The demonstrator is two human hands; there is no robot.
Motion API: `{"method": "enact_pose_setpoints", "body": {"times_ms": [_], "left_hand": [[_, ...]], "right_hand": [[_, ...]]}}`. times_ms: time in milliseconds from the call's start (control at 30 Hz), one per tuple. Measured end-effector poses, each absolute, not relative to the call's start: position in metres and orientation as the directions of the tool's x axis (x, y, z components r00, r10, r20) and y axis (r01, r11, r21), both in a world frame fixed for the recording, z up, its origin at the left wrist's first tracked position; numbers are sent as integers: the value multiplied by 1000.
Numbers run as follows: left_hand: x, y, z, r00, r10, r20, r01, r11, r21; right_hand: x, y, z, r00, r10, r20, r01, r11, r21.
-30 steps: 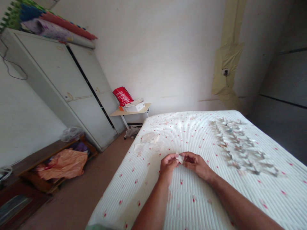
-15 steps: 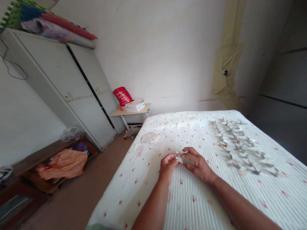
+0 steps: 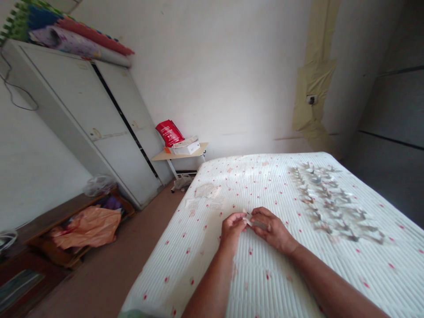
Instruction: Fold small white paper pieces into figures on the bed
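Note:
A small piece of folded paper (image 3: 247, 221), whitish and partly covered by fingertips, is held low over the bed. Thumb and index finger of my left hand (image 3: 232, 227) pinch its left side. My right hand (image 3: 272, 229) has its fingertips closed on the right side of the same piece. To the right, several small folded paper figures (image 3: 326, 205), looking like cranes, stand in rows on the quilted bed cover (image 3: 265, 282). Several flat printed paper pieces (image 3: 207, 191) lie left of my hands.
The bed's left edge drops to a brown floor (image 3: 109, 274). A small table (image 3: 160, 156) with a red bag (image 3: 169, 132) and white box (image 3: 187, 148) stands beyond the bed. Left are a grey cabinet (image 3: 76, 97) and a wooden bench with an orange plastic bag (image 3: 88, 227).
My right hand's fingers have drawn down and inward, from spread apart to closed against the paper. My left hand keeps its pinch in nearly the same place.

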State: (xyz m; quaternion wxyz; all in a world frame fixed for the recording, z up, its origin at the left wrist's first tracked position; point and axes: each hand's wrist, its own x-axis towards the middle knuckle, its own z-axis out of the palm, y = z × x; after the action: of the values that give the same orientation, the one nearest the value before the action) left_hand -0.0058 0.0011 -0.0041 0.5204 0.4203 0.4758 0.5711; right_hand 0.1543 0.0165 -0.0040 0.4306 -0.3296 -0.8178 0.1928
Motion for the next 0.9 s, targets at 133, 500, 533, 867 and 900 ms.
{"method": "enact_pose_setpoints", "body": {"times_ms": [133, 500, 533, 867, 900], "left_hand": [[-6, 1, -3, -100, 995, -16, -195, -4, 981], [-6, 1, -3, -85, 996, -19, -183, 4, 983], [-6, 1, -3, -84, 996, -19, -186, 3, 983], [-7, 1, -2, -91, 995, -32, -187, 14, 982], [-7, 1, -2, -92, 995, -33, -184, 16, 983]], "right_hand": [[155, 16, -1, -427, 721, 546, 357, 689, -631], [156, 19, -4, -434, 752, 496, 247, 628, -738], [156, 18, -4, -440, 750, 494, 247, 629, -737], [155, 18, -3, -447, 742, 500, 268, 644, -716], [155, 18, -3, -444, 745, 497, 269, 640, -719]]}}
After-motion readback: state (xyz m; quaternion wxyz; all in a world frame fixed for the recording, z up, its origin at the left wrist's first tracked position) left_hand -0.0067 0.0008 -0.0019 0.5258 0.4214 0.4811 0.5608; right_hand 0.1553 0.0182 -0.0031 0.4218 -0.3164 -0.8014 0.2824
